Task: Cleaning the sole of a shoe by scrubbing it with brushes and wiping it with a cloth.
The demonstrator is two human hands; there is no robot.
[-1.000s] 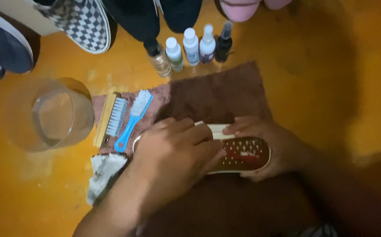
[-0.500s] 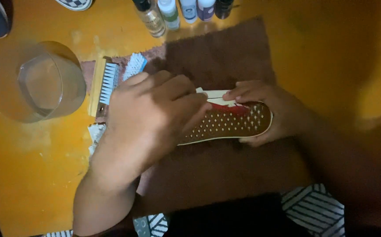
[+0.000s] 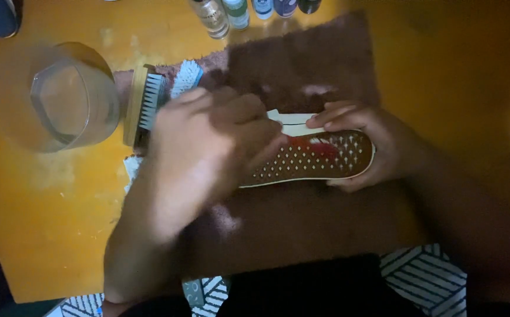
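A shoe (image 3: 319, 158) lies sole up on a brown towel (image 3: 302, 64); the sole is brown with a pale diamond pattern, a red patch and a cream rim. My right hand (image 3: 378, 147) grips its right end, fingers over the far edge and thumb under the near edge. My left hand (image 3: 208, 147) is blurred and covers the shoe's left part, fingers curled down onto the sole. Whether it holds anything is hidden.
A clear glass bowl (image 3: 70, 100) stands at the left on the orange floor. A wooden brush (image 3: 143, 103) and a blue brush (image 3: 185, 76) lie beside the towel. Small bottles (image 3: 214, 17) line the far edge. A white cloth (image 3: 130, 167) peeks out by my left wrist.
My left hand has slid back and forth along the sole and is now blurred with motion. The view has tilted down, pushing the bottles and shoes toward the top edge.
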